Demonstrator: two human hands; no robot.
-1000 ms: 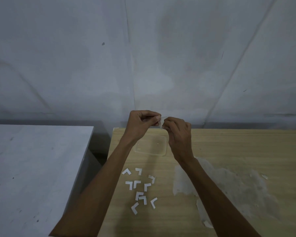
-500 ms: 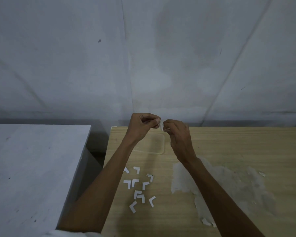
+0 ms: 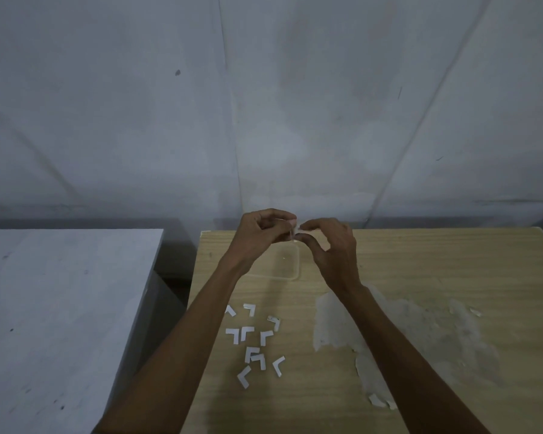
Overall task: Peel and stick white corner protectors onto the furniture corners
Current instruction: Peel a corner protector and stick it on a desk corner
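A pale wooden table [image 3: 420,261] stood against a stained grey wall [image 3: 264,104], with a grey-white surface [image 3: 60,292] just off the table's left edge. A rough, peeling patch [image 3: 405,327] marked the table's right half. White L-shaped pieces [image 3: 253,336] lay scattered on its left part, near you. A clear tray [image 3: 290,266] sat toward its far edge, partly hidden behind your hands. Above that far edge your left hand [image 3: 257,234] and right hand [image 3: 329,245] met, fingers narrowly pinching one tiny corner protector [image 3: 293,234], too small to make out in detail.
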